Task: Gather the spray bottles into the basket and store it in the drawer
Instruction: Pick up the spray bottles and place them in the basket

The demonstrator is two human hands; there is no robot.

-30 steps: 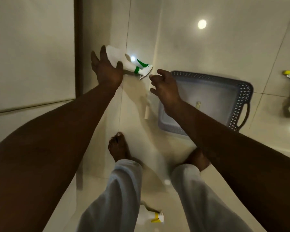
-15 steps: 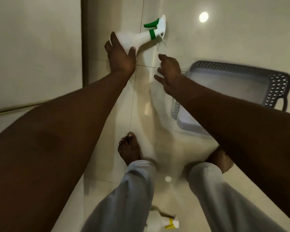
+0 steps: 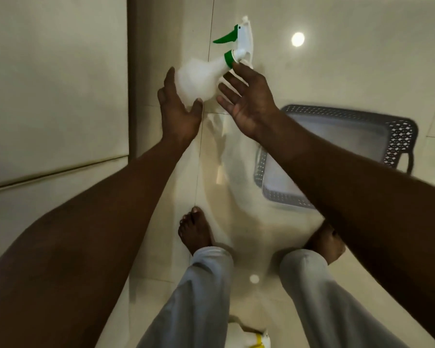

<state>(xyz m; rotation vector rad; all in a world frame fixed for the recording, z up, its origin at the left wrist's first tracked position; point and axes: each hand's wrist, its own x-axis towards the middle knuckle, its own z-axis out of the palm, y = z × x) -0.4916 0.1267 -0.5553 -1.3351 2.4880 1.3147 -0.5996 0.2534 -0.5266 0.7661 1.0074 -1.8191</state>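
A white spray bottle with a green trigger and collar (image 3: 201, 76) is held in the air, nozzle pointing up and away. My left hand (image 3: 177, 111) cups its base from below and the left. Beside the bottle's neck, my right hand (image 3: 248, 96) has its fingers spread, with the fingertips touching near the green collar. The grey perforated basket (image 3: 399, 136) lies on the floor to the right, partly hidden by my right forearm. A second white bottle with a yellow trigger (image 3: 249, 339) lies on the floor behind my legs.
A cream cabinet front with drawer seams (image 3: 55, 96) fills the left side. My bare feet (image 3: 195, 229) stand on glossy beige floor tiles (image 3: 337, 59) that reflect ceiling lights.
The green-trigger bottle has swung from lying sideways to nozzle-up. My right hand rose from beside the basket to the bottle's neck and spread its fingers. The basket shifted right in view.
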